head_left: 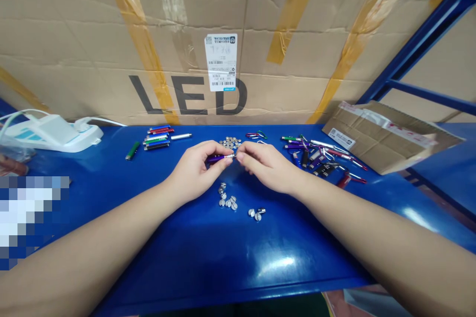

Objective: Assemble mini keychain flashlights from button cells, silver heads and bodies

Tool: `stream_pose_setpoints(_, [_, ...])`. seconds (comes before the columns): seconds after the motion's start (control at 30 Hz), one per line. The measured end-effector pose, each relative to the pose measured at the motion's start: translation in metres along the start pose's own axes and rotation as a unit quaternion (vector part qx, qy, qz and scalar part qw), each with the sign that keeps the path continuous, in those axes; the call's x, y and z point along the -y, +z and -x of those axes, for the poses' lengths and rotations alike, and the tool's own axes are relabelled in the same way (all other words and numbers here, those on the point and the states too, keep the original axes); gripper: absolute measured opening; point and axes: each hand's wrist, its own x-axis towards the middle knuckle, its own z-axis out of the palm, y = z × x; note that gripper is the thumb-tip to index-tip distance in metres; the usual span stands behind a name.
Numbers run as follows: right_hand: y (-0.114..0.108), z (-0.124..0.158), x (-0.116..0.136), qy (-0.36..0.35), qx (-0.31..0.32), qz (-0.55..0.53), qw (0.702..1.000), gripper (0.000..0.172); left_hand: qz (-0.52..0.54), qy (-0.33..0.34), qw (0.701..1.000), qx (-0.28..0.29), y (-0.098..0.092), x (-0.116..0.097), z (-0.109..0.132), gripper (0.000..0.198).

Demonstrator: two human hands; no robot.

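Note:
My left hand (197,171) and my right hand (267,166) meet above the blue bench top (238,257), both pinching a slim purple metal pen-light (219,158). The left holds its body, and the right fingertips are at its silver end. Just beyond my fingers lies a heap of small silver button cells (229,142). Nearer me, below my hands, are two loose groups of silver screw-on caps (226,201) (257,214). To the left lies a row of coloured pen-lights (158,137). A tangled heap of pen-lights (316,156) lies right of my right hand.
Small coloured carabiners (256,134) lie at the far edge of the bench. A white power strip (52,131) stands at the left, and a flattened cardboard packet (386,136) lies at the right. A large taped LED carton (186,94) stands behind, beside a blue shelf frame (420,44).

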Motion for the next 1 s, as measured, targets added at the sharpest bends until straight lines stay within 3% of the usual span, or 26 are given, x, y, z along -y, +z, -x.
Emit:
stream_pose_setpoints(0.1, [-0.007,0.003,-0.001,-0.133,-0.007,0.128,0.983,0.021,0.028,-0.035,0.999,0.009,0.001,-0.002,0.000,0.027])
stream_pose_setpoints(0.2, [-0.006,0.002,0.002,-0.146,-0.010,0.128,0.981,0.026,0.041,-0.039,0.998,0.021,0.001,-0.003,0.001,0.026])
stream_pose_setpoints(0.27, [0.000,0.001,0.004,-0.071,0.000,0.045,0.996,0.030,0.022,-0.011,0.999,0.021,-0.001,-0.004,0.001,0.022])
stream_pose_setpoints(0.33, [0.006,-0.002,0.006,0.054,0.029,-0.125,0.990,0.033,-0.007,0.040,0.999,0.018,-0.002,-0.004,0.001,0.017])
stream_pose_setpoints(0.43, [0.012,-0.005,0.007,0.205,0.098,-0.363,0.904,0.030,-0.038,0.115,0.993,0.011,-0.004,-0.004,0.001,0.011])
stream_pose_setpoints(0.47, [0.012,-0.005,0.007,0.230,0.112,-0.393,0.883,0.029,-0.045,0.127,0.991,0.010,-0.004,-0.004,0.000,0.010])
stream_pose_setpoints(0.5, [0.012,-0.005,0.007,0.241,0.118,-0.389,0.881,0.029,-0.050,0.131,0.990,0.012,-0.004,-0.003,0.000,0.010])
stream_pose_setpoints(0.57, [0.008,-0.004,0.006,0.207,0.092,-0.290,0.930,0.029,-0.056,0.122,0.991,0.021,-0.004,-0.003,0.000,0.011])
stream_pose_setpoints(0.63, [0.002,-0.001,0.006,0.097,0.037,-0.112,0.988,0.029,-0.057,0.097,0.993,0.031,-0.003,-0.002,0.000,0.012])
stream_pose_setpoints(0.7, [-0.003,0.002,0.005,-0.026,0.005,0.039,0.999,0.027,-0.048,0.071,0.996,0.035,-0.002,-0.002,0.000,0.014])
stream_pose_setpoints(0.77, [-0.004,0.004,0.004,-0.094,0.002,0.102,0.990,0.025,-0.037,0.051,0.997,0.034,-0.002,-0.003,0.001,0.016])
stream_pose_setpoints(0.83, [-0.001,0.004,0.004,-0.097,-0.002,0.090,0.991,0.027,-0.030,0.040,0.998,0.032,-0.002,-0.004,0.001,0.017])
stream_pose_setpoints(0.93, [0.010,0.001,0.005,0.010,0.001,-0.085,0.996,0.032,-0.032,0.054,0.998,0.027,-0.004,-0.005,0.002,0.015])
stream_pose_setpoints(1.0, [0.016,-0.002,0.007,0.127,0.039,-0.273,0.953,0.034,-0.043,0.085,0.995,0.021,-0.005,-0.005,0.001,0.013])
